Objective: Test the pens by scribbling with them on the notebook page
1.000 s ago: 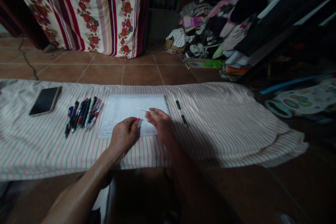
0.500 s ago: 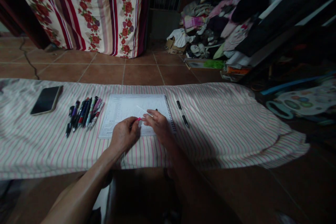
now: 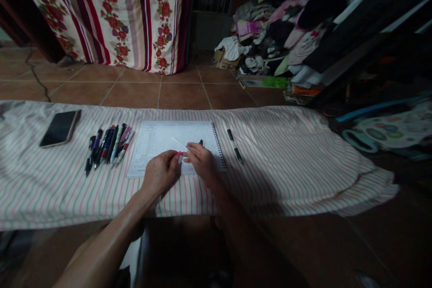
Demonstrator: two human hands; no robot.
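Above an open spiral notebook (image 3: 168,130), my left hand (image 3: 158,168) pinches a small bright pink piece (image 3: 179,153), whose kind is too small to make out. Close beside it, my right hand (image 3: 202,159) is closed on a thin whitish stick (image 3: 179,142) that looks like a pen refill and points up to the left. Its fingertips reach the pink piece or nearly so. A small dark tip (image 3: 201,142) shows just behind the right hand's fingers; most of it is hidden. To the right of the notebook lie a black pen cap (image 3: 230,134) and a black pen part (image 3: 239,156).
Several pens (image 3: 110,146) lie in a row left of the notebook, with a phone (image 3: 60,129) farther left. A striped cloth (image 3: 286,157) covers the low table. Beyond are a floral curtain (image 3: 111,13) and a heap of clothes (image 3: 270,31) on the tiled floor.
The thin stick has shifted slightly left, along with my right hand's fingers. More of the dark tip behind them shows. My left hand stays nearly still with the pink piece.
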